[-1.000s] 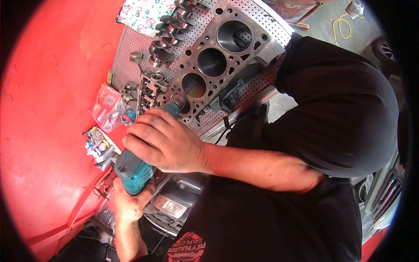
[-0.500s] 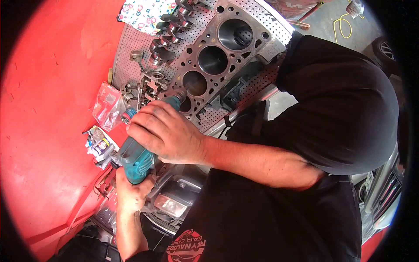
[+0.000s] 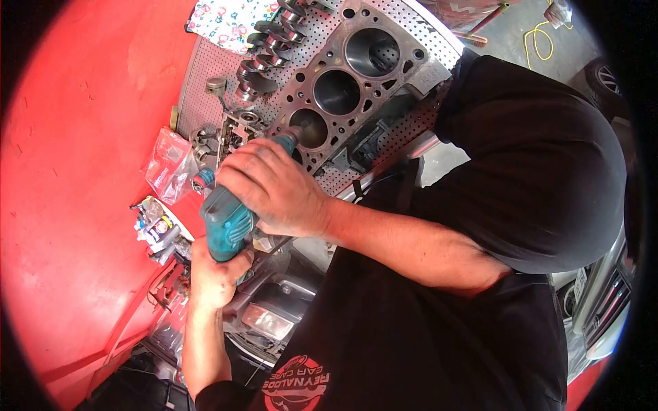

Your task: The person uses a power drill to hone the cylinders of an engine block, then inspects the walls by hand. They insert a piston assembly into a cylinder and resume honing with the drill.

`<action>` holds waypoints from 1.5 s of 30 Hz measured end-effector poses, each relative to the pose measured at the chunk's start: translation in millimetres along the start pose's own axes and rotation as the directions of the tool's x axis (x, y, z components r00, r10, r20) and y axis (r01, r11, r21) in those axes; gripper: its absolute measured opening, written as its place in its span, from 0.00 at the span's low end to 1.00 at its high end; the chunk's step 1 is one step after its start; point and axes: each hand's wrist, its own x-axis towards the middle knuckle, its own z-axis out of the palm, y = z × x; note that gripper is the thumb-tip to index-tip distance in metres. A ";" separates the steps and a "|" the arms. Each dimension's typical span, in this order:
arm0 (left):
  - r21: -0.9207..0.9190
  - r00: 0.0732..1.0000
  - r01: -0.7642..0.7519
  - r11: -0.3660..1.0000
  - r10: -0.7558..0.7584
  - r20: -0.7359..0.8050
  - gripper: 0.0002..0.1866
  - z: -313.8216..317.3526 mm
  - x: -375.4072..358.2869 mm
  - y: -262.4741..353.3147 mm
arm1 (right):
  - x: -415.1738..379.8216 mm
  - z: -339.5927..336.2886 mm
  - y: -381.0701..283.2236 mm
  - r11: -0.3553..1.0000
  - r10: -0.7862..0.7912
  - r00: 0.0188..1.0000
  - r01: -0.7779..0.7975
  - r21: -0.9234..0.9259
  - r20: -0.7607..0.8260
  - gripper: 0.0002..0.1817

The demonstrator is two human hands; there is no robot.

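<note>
A teal power drill (image 3: 227,225) is held in both hands above an engine block (image 3: 317,63). My right hand (image 3: 274,183) wraps over the front of the drill's body. Round the rear end, by the handle, my left hand (image 3: 218,275) is closed; the handle itself is mostly hidden. The drill's chuck (image 3: 293,134) points at one of the block's round cylinder bores (image 3: 312,130). Whatever the chuck carries inside that bore cannot be made out. Two larger-looking bores show farther up the block, and another is partly covered by the drill.
A crankshaft (image 3: 263,67), a piston with its rod (image 3: 216,86) and a cylinder head (image 3: 236,130) lie beside the block on a perforated surface (image 3: 202,65). Near the red wall (image 3: 75,171) are a plastic bag (image 3: 168,164) and a tray of bottles (image 3: 161,229). A headlight (image 3: 271,318) sits below.
Both hands and the drill have shifted up and to the right in the picture. The chuck is now over the bore's edge. The block stays almost where it was.
</note>
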 end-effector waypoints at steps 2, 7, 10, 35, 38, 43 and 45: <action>-0.028 1.000 0.025 0.999 -0.024 0.016 0.06 2.0 6.1 -0.7 | -2.0 -1.1 4.2 1.000 0.008 1.000 -0.007 -0.016 0.020 0.38; -0.104 0.999 -0.029 0.994 0.027 -0.020 0.10 -1.2 -12.8 10.6 | 7.5 -0.1 -14.7 0.998 -0.040 0.999 0.039 -0.047 -0.010 0.34; -0.090 0.998 -0.038 0.995 0.032 -0.061 0.13 -4.0 -23.5 16.8 | 12.4 1.7 -20.4 0.996 -0.070 0.997 0.068 -0.059 -0.031 0.33; -0.046 0.994 -0.050 0.998 0.045 -0.102 0.10 8.0 -28.0 12.5 | 6.7 -7.1 -20.9 0.997 -0.067 0.998 0.066 -0.025 -0.023 0.33; -0.024 0.999 -0.009 1.000 0.008 -0.050 0.08 8.6 -15.2 0.2 | -0.8 -4.7 -11.4 0.999 -0.034 0.999 0.033 -0.012 -0.030 0.35; -0.059 0.997 -0.004 0.998 -0.001 -0.074 0.08 7.7 -24.9 4.0 | 1.2 -6.4 -21.5 0.995 -0.083 0.997 0.083 -0.054 -0.002 0.30; -0.066 0.996 -0.024 0.998 0.017 -0.090 0.08 6.9 -32.1 6.8 | 1.4 -4.8 -24.4 0.996 -0.087 0.996 0.086 -0.037 -0.028 0.28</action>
